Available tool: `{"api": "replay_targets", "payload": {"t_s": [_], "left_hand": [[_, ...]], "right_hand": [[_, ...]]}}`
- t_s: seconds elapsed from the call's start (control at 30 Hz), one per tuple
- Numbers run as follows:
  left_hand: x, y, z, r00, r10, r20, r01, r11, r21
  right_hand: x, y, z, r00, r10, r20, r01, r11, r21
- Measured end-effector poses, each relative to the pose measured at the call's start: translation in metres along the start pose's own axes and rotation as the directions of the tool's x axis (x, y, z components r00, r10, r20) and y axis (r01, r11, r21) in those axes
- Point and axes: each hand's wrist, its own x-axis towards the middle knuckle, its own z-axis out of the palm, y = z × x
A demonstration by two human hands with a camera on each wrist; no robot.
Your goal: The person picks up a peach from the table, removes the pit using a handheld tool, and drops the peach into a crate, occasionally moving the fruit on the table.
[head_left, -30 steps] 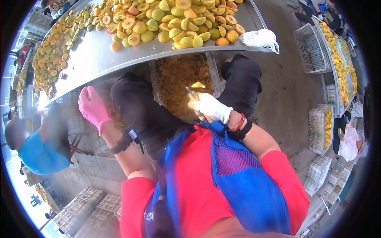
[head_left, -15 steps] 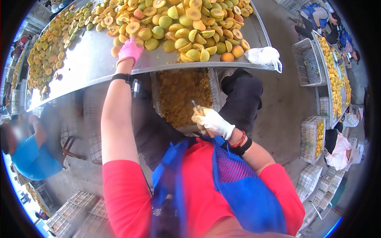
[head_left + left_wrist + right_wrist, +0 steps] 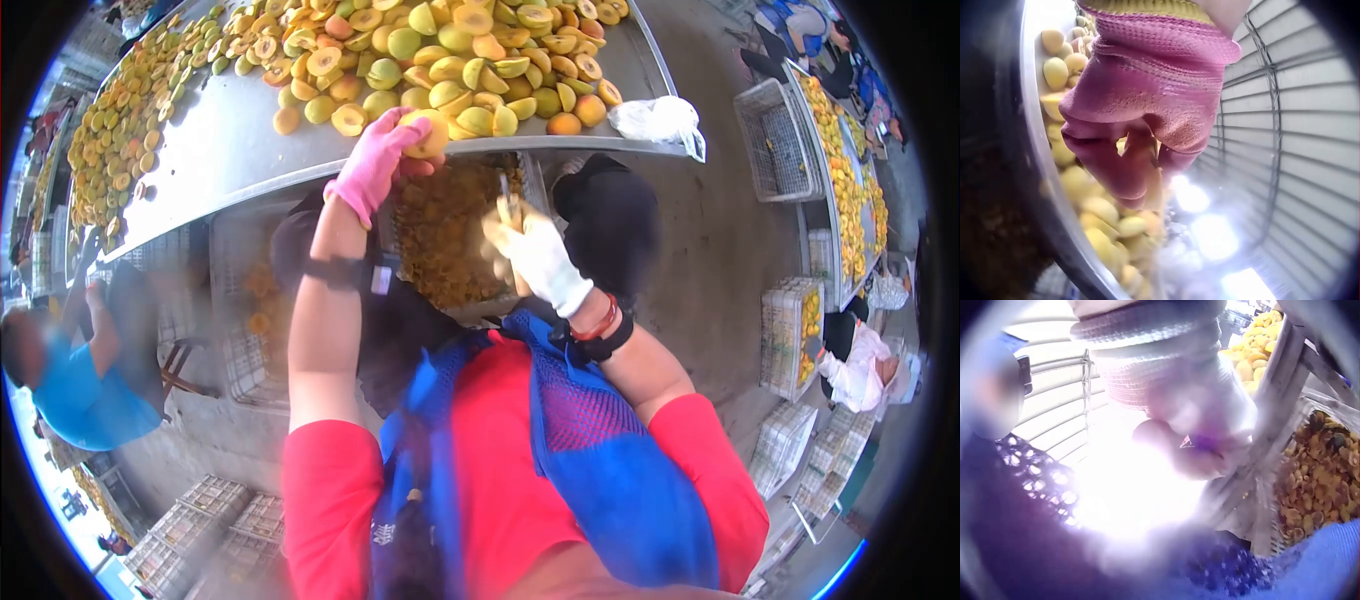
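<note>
My left hand, in a pink glove, holds a yellow peach half between thumb and fingers over the table's near edge. In the left wrist view the gloved fingers curl round and mostly hide the fruit. Lower and to the right, my right hand, in a white glove, grips a small tool with a wooden-looking handle and a short metal tip pointing up. Glare washes out that glove in the right wrist view, and the tool is hidden there. Halved peaches lie heaped beyond my left hand.
A metal table with a raised rim spans the front. Under it, between my knees, stands a crate with fruit scraps. A white plastic bag lies on the table's right corner. Someone in a blue shirt sits at left. Crates stand at right.
My left hand, empty at the left a second ago, reached into the peaches and has come back right with one. A fruit piece in the air near the tool is gone. My right hand keeps the tool.
</note>
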Motion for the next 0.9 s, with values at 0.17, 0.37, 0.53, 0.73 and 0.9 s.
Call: {"api": "replay_targets", "payload": {"t_s": [0.17,0.37,0.53,0.73,0.9], "left_hand": [[-0.034,-0.036,0.056,0.983,0.148,-0.107,-0.165,0.971,-0.173],[-0.067,-0.056,0.099,0.936,0.303,-0.179,-0.31,0.95,-0.016],[-0.075,-0.061,0.097,0.919,0.391,-0.051,-0.344,0.858,0.382],[-0.08,-0.07,0.104,0.938,0.323,-0.126,-0.302,0.94,0.159],[-0.082,-0.077,0.123,0.805,0.569,-0.167,-0.481,0.791,0.379]], "right_hand": [[-0.002,-0.028,-0.003,0.97,-0.204,-0.129,0.182,0.97,-0.162],[0.007,-0.002,-0.015,0.841,-0.505,-0.195,0.373,0.801,-0.468],[0.009,0.012,-0.02,0.797,-0.584,-0.154,0.466,0.757,-0.459],[0.001,0.007,-0.014,0.797,-0.588,-0.137,0.475,0.75,-0.461],[-0.006,0.002,-0.01,0.728,-0.672,-0.132,0.543,0.684,-0.487]]}}
